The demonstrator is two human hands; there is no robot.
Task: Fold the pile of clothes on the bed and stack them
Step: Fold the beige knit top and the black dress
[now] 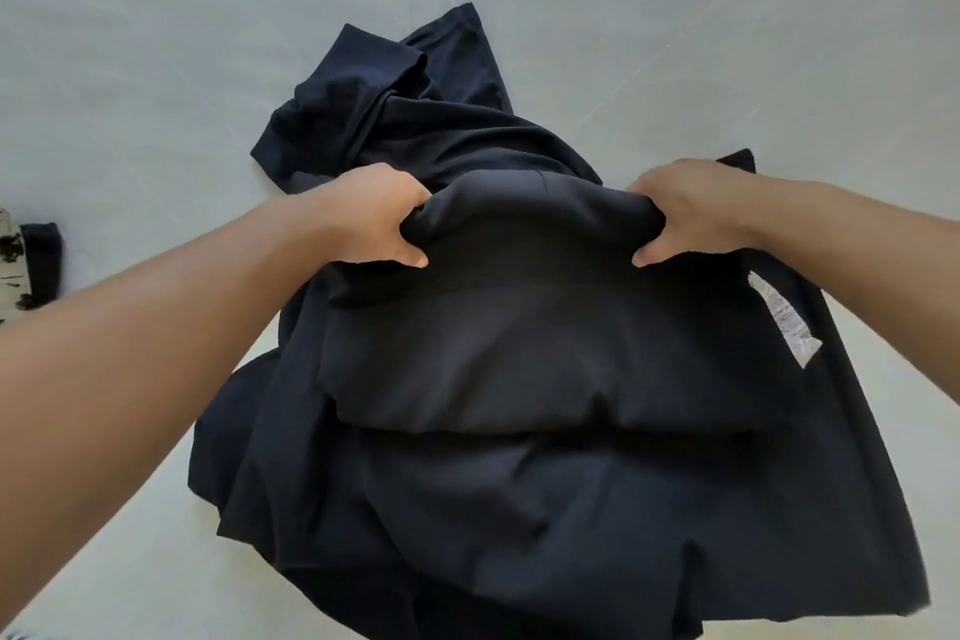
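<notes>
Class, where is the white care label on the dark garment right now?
In the head view, the white care label lies on the dark garment's right side, just below the right hand.

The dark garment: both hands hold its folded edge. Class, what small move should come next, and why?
Probably lay the gripped fold down flat and smooth it. The left hand and right hand both pinch the dark garment, which looks bunched and rumpled on the bed.

The large crumpled fabric garment [519, 379] at centre is uniform dark navy, nearly black, with a white label [784, 322] printed in faint grey on its right side. The flat bed sheet [208, 42] beneath is plain pale grey-white. At the far left edge lie a small dark navy folded cloth [44, 257] and a cream cloth with black blotches [11, 270].
</notes>
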